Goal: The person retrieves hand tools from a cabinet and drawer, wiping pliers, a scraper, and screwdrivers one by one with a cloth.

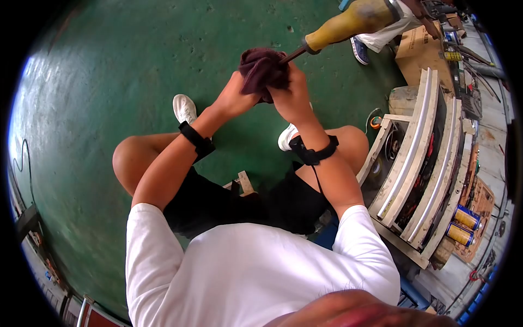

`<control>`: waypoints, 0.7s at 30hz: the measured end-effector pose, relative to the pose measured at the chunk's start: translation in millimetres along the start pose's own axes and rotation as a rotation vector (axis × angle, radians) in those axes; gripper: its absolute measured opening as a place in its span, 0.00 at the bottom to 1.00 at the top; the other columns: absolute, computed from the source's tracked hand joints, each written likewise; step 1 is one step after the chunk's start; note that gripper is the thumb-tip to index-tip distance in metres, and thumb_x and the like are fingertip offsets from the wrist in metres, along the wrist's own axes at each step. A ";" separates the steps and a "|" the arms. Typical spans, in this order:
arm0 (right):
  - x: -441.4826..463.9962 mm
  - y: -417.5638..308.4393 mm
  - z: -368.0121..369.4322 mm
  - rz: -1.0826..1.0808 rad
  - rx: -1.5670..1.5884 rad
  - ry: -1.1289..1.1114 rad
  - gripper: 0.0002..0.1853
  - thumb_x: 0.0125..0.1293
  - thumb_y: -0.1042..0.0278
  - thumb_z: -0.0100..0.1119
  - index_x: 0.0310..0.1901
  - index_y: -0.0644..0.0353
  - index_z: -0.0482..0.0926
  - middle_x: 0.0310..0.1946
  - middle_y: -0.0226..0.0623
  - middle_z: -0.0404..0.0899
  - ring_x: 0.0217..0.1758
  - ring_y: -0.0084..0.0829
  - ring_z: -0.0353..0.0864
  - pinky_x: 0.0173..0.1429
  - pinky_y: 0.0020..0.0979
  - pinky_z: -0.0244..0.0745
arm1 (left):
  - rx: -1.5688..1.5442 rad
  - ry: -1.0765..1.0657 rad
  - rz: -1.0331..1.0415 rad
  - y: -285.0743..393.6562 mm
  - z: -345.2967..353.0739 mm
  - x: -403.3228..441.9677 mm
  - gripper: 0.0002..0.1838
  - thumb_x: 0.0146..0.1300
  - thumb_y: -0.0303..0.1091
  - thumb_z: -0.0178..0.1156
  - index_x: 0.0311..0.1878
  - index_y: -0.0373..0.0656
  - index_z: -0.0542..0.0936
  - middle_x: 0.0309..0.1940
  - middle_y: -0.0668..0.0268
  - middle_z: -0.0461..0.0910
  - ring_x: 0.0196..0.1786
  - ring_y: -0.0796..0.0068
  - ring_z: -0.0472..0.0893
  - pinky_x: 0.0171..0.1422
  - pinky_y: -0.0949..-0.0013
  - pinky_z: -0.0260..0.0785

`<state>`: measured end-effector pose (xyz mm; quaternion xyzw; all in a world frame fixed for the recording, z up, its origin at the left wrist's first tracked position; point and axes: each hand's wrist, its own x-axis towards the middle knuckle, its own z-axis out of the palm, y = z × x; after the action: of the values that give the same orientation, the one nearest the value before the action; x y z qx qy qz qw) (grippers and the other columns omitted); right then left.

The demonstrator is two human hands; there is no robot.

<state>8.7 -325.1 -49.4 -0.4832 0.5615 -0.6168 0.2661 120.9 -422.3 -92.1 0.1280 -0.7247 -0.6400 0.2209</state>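
Both hands are out in front of me, together around a dark maroon cloth (260,68). My left hand (236,97) is closed on the cloth's left side. My right hand (292,95) is closed on its right side, beside a thin metal shaft that runs into the cloth. That shaft belongs to a screwdriver-like tool with a thick, worn yellow handle (348,24), tilted up to the right. The cloth hides the shaft's tip and most of my fingertips.
At right stands a drawer cabinet (414,158) with tools inside, beside a cluttered bench holding two yellow-blue cans (461,233). A cardboard box (422,53) stands behind. Another person's shoe (359,50) is on the green floor (109,82), near the yellow handle.
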 end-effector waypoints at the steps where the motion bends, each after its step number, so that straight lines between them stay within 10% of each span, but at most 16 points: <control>1: -0.1 2.3 -0.1 -0.001 0.002 -0.002 0.20 0.60 0.78 0.58 0.56 0.65 0.76 0.44 0.34 0.81 0.47 0.25 0.79 0.55 0.30 0.75 | 0.091 0.077 0.127 2.7 0.0 1.4 0.17 0.56 0.25 0.57 0.51 0.34 0.78 0.32 0.65 0.81 0.37 0.75 0.78 0.48 0.70 0.74; 5: -2.4 -11.3 -13.4 0.022 0.118 0.035 0.22 0.59 0.80 0.57 0.57 0.65 0.76 0.44 0.31 0.81 0.45 0.20 0.79 0.51 0.25 0.76 | 0.148 -0.140 -0.213 -9.9 -12.5 -0.1 0.16 0.62 0.29 0.59 0.53 0.37 0.79 0.43 0.55 0.86 0.43 0.57 0.86 0.50 0.63 0.77; 7: -0.7 -20.8 -14.8 0.059 0.220 0.020 0.22 0.59 0.81 0.57 0.58 0.65 0.76 0.44 0.30 0.81 0.44 0.18 0.79 0.49 0.23 0.76 | 0.078 -0.041 0.050 -22.0 -3.7 -4.0 0.17 0.63 0.29 0.59 0.55 0.37 0.79 0.42 0.55 0.86 0.41 0.59 0.86 0.50 0.63 0.77; 15: -10.9 4.8 -9.8 0.086 0.066 0.064 0.18 0.60 0.75 0.62 0.54 0.66 0.77 0.38 0.28 0.82 0.37 0.17 0.80 0.40 0.20 0.74 | 0.121 -0.044 0.011 -8.3 -6.9 1.5 0.15 0.63 0.32 0.62 0.50 0.36 0.78 0.41 0.52 0.85 0.45 0.50 0.84 0.52 0.58 0.75; 21: -6.3 -10.4 -27.8 0.098 0.165 0.174 0.24 0.62 0.80 0.59 0.61 0.66 0.72 0.50 0.35 0.82 0.54 0.22 0.81 0.57 0.26 0.77 | 0.504 -0.030 0.136 -22.4 -19.8 3.7 0.19 0.62 0.35 0.65 0.52 0.37 0.75 0.41 0.47 0.82 0.46 0.43 0.81 0.49 0.52 0.74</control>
<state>-11.5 -305.2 -38.7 -0.3762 0.5528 -0.6868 0.2849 125.1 -444.5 -111.9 0.1204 -0.8714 -0.4250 0.2137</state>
